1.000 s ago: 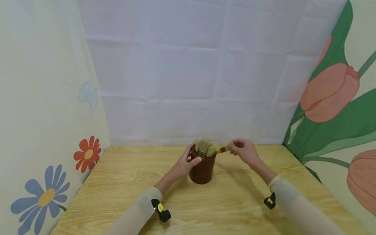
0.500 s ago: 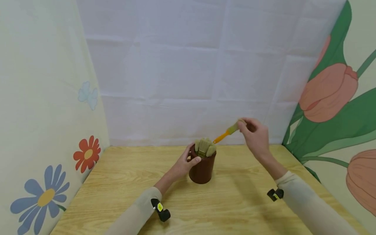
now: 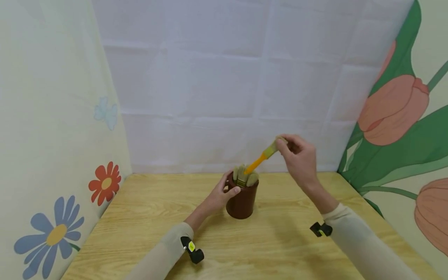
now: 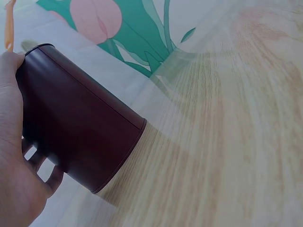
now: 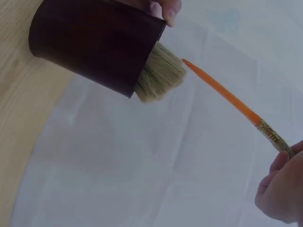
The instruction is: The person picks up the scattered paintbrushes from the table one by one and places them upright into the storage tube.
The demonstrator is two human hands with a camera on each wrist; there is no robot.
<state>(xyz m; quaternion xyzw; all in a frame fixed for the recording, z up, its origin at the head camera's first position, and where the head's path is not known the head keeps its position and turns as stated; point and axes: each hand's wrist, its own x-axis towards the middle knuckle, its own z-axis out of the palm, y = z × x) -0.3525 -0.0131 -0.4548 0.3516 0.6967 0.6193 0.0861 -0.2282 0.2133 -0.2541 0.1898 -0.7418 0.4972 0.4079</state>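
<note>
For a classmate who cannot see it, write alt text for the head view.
A right hand pinches an orange-handled brush by its bristle end, the handle tip pointing down at a dark brown cup full of brushes. The left hand holds the cup on a wooden table, with flower-printed cloth around.

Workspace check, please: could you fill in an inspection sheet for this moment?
Surface: light wooden table.
Job's things: dark brown cup upright, brushes standing bristles-up inside; orange-handled brush in the air, handle tip pointing down at the cup.
Clutter: nothing seen.
Grippers: left hand grips the cup's side; right hand pinches the brush's bristle end.
Cables: nothing seen.
Surroundings: white sheet behind, flower-printed cloths at both sides.
</note>
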